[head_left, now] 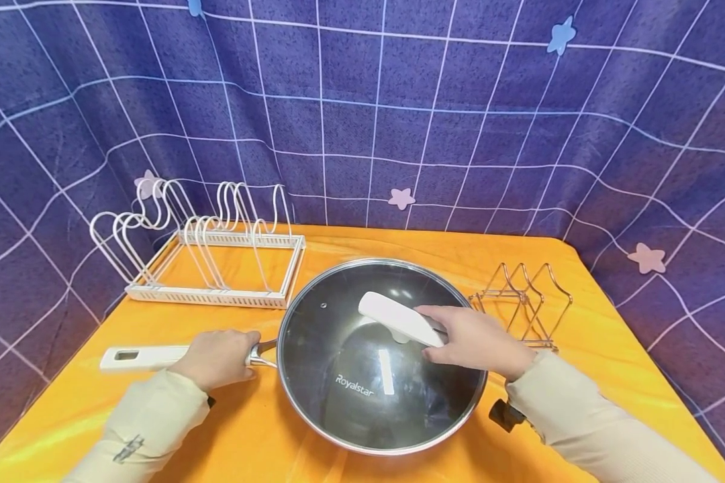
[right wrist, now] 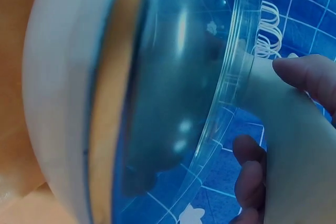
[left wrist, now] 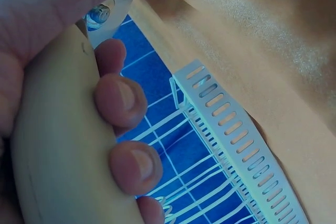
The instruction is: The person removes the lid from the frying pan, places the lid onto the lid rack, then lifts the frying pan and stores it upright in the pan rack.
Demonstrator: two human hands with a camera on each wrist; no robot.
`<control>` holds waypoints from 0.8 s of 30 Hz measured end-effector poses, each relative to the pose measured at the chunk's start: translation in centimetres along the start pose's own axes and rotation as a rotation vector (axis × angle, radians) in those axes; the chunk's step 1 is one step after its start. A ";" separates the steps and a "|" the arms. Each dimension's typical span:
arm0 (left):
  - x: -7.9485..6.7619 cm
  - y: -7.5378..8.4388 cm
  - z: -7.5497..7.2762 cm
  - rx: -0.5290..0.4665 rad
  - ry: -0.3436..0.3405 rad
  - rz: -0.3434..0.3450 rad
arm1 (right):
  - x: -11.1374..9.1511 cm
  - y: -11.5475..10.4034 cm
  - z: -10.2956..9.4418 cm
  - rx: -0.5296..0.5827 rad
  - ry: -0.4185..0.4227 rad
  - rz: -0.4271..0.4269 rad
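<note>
A pale-handled pan stands in the middle of the table, its white outer side point(right wrist: 58, 93) visible in the right wrist view. Over its top lies a glass lid point(head_left: 338, 349) with a metal rim and "Royalstar" lettering. My left hand point(head_left: 220, 359) grips the pan's long cream handle point(head_left: 141, 357) near its metal joint; the left wrist view has the fingers curled round this handle point(left wrist: 63, 140). With my right hand point(head_left: 468, 341) I hold the lid's white knob handle point(head_left: 395, 316), thumb on one side and fingers on the other.
A white wire rack point(head_left: 217, 295) with a slotted base stands behind my left hand. To the right of the pan is a smaller copper-coloured wire rack point(head_left: 522, 298), close to my right forearm. An orange cloth point(head_left: 362, 238) covers the table, and a blue grid-patterned curtain point(head_left: 350, 121) hangs behind.
</note>
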State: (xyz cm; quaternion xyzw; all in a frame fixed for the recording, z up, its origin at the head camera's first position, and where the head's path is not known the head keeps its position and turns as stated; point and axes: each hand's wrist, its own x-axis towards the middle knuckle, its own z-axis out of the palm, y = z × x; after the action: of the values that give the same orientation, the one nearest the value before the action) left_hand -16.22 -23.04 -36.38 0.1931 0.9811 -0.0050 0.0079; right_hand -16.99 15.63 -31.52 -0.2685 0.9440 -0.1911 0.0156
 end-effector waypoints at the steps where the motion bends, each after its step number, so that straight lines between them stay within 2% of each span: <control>1: 0.0 0.0 0.0 0.001 0.000 0.000 | 0.1 0.0 0.0 0.003 -0.001 -0.011; 7: 0.1 0.0 0.1 0.005 0.010 0.002 | 0.4 0.2 0.1 0.006 -0.005 -0.050; 14: 0.0 0.0 0.2 0.013 0.040 0.014 | 0.5 0.1 0.3 0.023 0.011 -0.045; 24: -0.1 0.1 0.1 0.041 0.050 0.010 | 0.4 -0.3 0.5 0.096 0.030 0.075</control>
State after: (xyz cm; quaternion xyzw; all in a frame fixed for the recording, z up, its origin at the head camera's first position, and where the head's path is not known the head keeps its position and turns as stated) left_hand -16.06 -22.99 -36.52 0.1983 0.9797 -0.0203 -0.0205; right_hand -17.10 15.07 -31.88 -0.2289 0.9433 -0.2394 0.0213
